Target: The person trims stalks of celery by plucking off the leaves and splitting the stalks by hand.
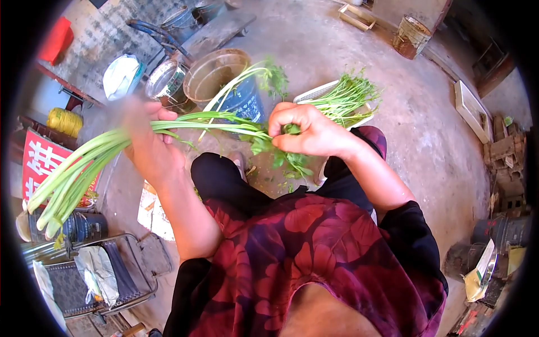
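My left hand (151, 137), partly blurred, is closed around a bunch of celery (84, 163). The pale stalk ends point to the lower left, and the thinner leafy ends reach across to my right hand (309, 132). The fingers of that hand are pinched on the celery's leafy tops, in front of my knees. One celery stalk (230, 87) angles up from the bunch, its leaves in front of the blue bucket (244, 104). Beyond my right hand, more thin green stalks (348, 98) lie in a white basket (315, 91).
Bits of leaf (266, 180) are scattered on the concrete floor between my feet. A metal pot (167, 78) and a white bag (122, 76) stand left of the bucket. A folding chair (120, 269) is at lower left, and a rusty bucket (411, 36) stands at the far right.
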Tool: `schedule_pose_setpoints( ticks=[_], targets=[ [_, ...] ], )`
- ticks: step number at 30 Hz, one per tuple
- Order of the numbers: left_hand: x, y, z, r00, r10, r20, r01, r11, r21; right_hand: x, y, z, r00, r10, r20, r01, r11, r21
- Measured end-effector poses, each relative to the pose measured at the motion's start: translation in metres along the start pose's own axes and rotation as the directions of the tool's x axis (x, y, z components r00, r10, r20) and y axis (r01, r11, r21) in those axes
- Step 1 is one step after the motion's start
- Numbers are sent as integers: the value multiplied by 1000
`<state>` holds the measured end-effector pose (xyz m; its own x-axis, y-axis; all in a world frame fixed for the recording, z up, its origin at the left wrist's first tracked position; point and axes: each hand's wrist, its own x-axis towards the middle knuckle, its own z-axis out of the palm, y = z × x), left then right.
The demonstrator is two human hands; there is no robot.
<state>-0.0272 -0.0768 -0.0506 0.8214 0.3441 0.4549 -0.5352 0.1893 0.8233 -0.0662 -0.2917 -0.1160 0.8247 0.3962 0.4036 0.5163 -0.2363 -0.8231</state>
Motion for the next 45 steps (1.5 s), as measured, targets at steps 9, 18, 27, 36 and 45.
schedule_pose_setpoints(
  ticks=[9,18,27,36,45],
  targets=[
    [7,-6,-7,992,-106,68,103,994,47,-7,7,-7,906,318,280,-422,733,533],
    [6,-9,-8,978,-168,126,155,982,106,-9,14,12,991,50,124,-37,994,-104],
    [2,-6,-6,992,-83,97,75,993,88,-12,5,10,1000,9,1,-9,971,-239],
    [-5,3,-12,999,-16,44,15,999,28,-17,13,24,987,-120,-109,68,918,-391],
    [25,23,-45,922,79,379,98,900,-425,-27,-2,-10,941,211,-265,-166,969,182]
  ],
)
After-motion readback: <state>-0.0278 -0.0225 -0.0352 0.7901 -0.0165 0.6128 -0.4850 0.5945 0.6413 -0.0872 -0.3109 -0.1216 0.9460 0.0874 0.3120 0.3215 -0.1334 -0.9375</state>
